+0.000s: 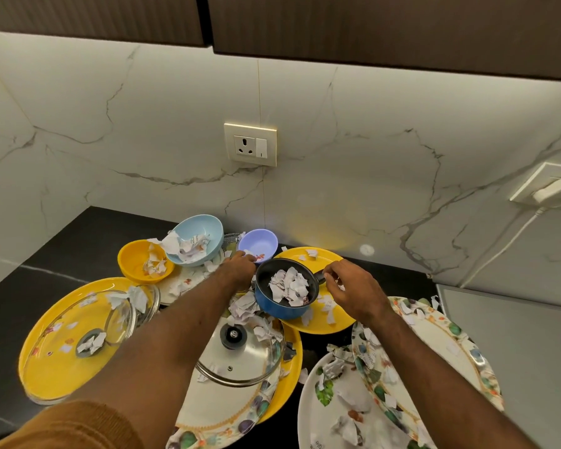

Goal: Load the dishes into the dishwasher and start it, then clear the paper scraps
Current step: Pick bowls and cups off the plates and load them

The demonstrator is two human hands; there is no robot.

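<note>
Both my hands are over the pile at mid-frame. My left hand (pixel 240 268) reaches to the near rim of the purple bowl (pixel 263 241), just left of the blue pot (pixel 272 307). Its fingertips are hidden behind the knuckles, so I cannot tell whether they grip anything. My right hand (pixel 353 288) hovers just right of the pot, fingers loosely bent and pointing down beside the black handle (pixel 320 276) — I see nothing held in it. The hands are apart, with the pot between them.

The pot is heaped with paper scraps (pixel 289 286) and sits on a yellow plate (pixel 321 324). Up and to the left, a pale bowl (pixel 208 226) and a yellow bowl (pixel 132 259) hold scraps too. A glass lid (pixel 240 361) lies just below the pot. A second lid (pixel 81 346) rests on the large plate (pixel 39 361) at the left. Floral plates (pixel 337 416) overlap at lower right, littered with more scraps — all of it on the black counter (pixel 78 241).
</note>
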